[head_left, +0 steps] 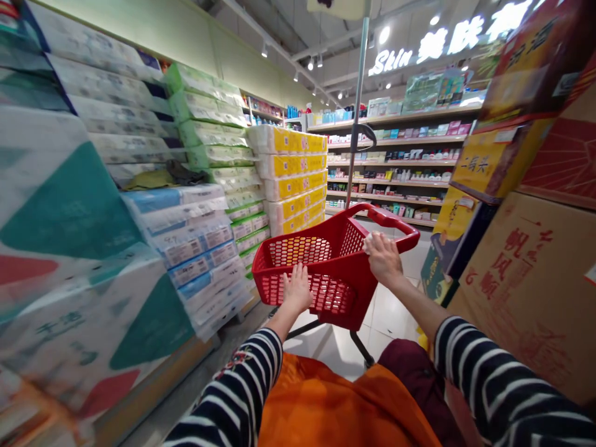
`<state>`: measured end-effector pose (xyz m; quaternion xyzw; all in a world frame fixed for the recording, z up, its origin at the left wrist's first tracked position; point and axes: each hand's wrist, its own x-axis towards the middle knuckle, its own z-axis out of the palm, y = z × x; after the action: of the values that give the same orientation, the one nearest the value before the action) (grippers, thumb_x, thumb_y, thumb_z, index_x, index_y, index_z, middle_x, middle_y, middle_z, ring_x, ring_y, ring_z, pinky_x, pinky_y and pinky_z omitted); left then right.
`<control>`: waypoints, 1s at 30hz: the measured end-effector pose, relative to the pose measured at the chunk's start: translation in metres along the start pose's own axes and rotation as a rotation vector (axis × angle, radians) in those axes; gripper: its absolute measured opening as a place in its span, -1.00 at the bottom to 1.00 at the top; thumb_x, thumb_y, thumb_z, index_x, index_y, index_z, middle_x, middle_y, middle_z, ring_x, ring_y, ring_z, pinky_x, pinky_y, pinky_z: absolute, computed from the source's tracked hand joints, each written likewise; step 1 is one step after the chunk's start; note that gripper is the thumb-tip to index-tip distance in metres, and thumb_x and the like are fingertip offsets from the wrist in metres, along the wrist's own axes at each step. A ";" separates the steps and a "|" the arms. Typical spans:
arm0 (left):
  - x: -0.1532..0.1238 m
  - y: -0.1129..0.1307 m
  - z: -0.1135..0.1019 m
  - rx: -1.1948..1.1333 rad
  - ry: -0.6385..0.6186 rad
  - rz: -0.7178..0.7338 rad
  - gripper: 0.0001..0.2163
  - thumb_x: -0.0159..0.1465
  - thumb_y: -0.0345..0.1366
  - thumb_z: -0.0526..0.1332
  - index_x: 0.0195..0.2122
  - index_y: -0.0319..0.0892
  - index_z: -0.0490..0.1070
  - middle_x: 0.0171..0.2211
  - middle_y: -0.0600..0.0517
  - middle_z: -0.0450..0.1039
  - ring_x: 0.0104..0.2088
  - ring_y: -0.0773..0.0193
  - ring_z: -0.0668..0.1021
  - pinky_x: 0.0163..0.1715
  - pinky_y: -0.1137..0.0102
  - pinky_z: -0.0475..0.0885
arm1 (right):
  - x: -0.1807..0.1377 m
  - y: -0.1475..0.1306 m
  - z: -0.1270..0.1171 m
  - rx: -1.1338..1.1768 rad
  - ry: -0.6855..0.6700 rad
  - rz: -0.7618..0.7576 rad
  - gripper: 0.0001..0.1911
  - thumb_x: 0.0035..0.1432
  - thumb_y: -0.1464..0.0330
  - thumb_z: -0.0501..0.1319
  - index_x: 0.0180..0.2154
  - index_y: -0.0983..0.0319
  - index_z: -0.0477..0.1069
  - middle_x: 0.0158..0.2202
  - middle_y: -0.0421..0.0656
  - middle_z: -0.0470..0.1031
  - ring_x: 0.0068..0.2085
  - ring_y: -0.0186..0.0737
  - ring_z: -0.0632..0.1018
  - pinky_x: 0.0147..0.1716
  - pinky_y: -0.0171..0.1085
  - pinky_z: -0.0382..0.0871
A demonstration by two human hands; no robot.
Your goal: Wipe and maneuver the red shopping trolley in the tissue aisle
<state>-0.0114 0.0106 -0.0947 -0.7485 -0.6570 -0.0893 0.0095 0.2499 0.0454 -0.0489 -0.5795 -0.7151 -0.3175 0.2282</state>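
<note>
In the supermarket aisle, between stacked tissue packs point(195, 242) on my left and cardboard boxes point(526, 279) on my right, the red shopping basket point(326, 261) sits on its frame just ahead of me. My left hand point(297, 288) hooks its fingers over the near rim. My right hand point(382, 256) is curled closed around the right rim, near the far handle, with something white under the fingertips.

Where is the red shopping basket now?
In the head view the red shopping basket is centre-aisle, left hand and right hand on its rim, between tissue packs left and cardboard boxes right.
</note>
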 end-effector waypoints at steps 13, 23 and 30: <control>-0.004 -0.043 -0.002 -0.034 -0.048 -0.083 -0.31 0.10 -0.34 0.02 0.27 -0.33 -0.16 0.33 -0.10 -0.27 0.31 0.14 -0.12 0.22 0.00 -0.10 | -0.005 -0.139 0.035 0.253 -0.039 -0.336 -0.56 0.19 0.48 -0.03 0.10 0.26 0.27 0.22 0.00 0.15 0.24 0.01 0.11 0.14 0.00 0.05; -0.004 -0.095 0.008 -0.050 -0.069 -0.281 -0.22 0.07 -0.27 0.08 0.28 -0.37 -0.25 0.33 -0.17 -0.39 0.31 0.06 -0.14 0.22 0.02 -0.08 | 0.009 -0.161 0.060 0.411 -0.049 -0.427 -0.55 0.19 0.52 -0.02 0.11 0.27 0.27 0.22 0.01 0.17 0.25 -0.03 0.11 0.15 -0.01 0.10; -0.036 -0.125 0.004 -0.032 -0.122 -0.325 -0.29 0.09 -0.34 0.06 0.28 -0.27 -0.19 0.33 -0.14 -0.31 0.31 0.12 -0.11 0.22 0.03 -0.10 | 0.030 -0.229 0.059 0.513 -0.012 -0.620 -0.56 0.21 0.49 -0.01 0.13 0.27 0.23 0.24 -0.01 0.12 0.27 -0.05 0.06 0.19 -0.03 0.04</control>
<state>-0.1388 -0.0067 -0.1170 -0.6365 -0.7672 -0.0546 -0.0566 0.0222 0.0796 -0.1127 -0.2621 -0.9134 -0.1793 0.2546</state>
